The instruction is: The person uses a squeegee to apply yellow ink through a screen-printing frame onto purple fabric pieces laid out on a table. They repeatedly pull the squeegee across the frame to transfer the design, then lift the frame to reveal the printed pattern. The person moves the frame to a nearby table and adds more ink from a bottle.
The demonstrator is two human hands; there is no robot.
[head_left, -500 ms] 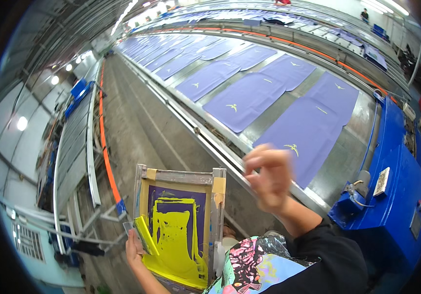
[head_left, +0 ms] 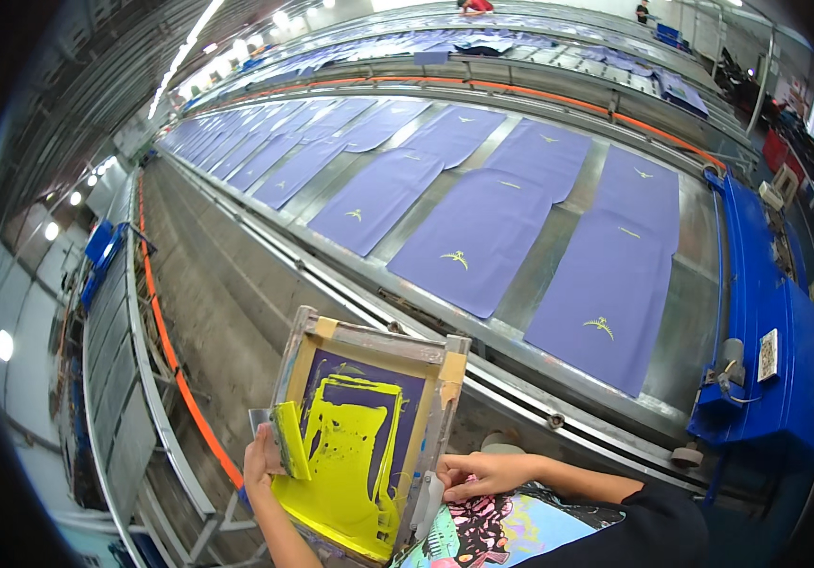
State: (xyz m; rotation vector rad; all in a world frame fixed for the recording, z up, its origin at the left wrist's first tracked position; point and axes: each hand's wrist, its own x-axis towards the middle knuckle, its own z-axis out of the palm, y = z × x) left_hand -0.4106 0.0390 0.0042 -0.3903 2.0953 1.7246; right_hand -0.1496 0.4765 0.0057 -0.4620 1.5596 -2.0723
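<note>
No legible text, numbers or signs; pale plate [head_left: 769, 355] on the blue machine [head_left: 798, 327] bears dark markings, too small and blurred to make out

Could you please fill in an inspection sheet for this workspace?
Surface: long metal table with rows of purple fabric panels, small yellow motifs on them
Job's things: screen frame, yellow ink spread inside it; ink-coated squeegee
Clutter: dark pile in right background, contents indistinct
Hands: left hand holds the squeegee; right hand at the frame's right side, grip unclear
Cables: apparently a thin pale one on the blue machine
Surroundings: person in red far back
</note>
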